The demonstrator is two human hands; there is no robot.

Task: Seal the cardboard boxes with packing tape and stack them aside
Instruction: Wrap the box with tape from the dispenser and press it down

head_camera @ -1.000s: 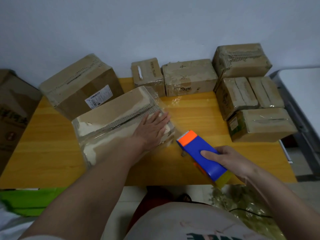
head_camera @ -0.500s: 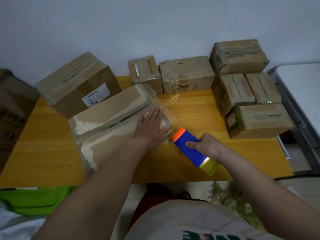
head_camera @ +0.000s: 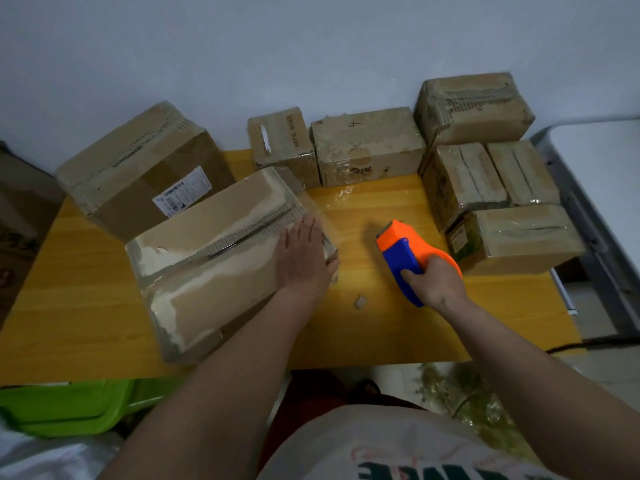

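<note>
Left hand [head_camera: 303, 258] lies flat, fingers straight and together, pressing the right end of a long tan cardboard box with glossy clear tape along its top seam [head_camera: 221, 258]. That box sits tilted on the left half of a yellow wooden table [head_camera: 381, 327]. Right hand [head_camera: 434, 284] is wrapped round the rear of a blue and orange plastic tape dispenser [head_camera: 403, 252], held just off the box's right end with a clear gap of tabletop between the two.

A faint sheet of clear tape seems to run from the box end toward the dispenser; whether it is cut cannot be told. If it is uncut, pulling the dispenser away could peel the strip back or drag the box, since only a flat palm pins it. The loose tail may also fold on itself or stick to the tabletop.

A small pale scrap [head_camera: 360, 301] lies on the table between the hands and could get caught under fresh tape.

Taped boxes stand close by: a large one [head_camera: 145, 168] behind at left, two [head_camera: 367, 147] at the back edge, and a stacked cluster [head_camera: 485, 174] right of the dispenser, which a wide swing of the right arm could knock.
</note>
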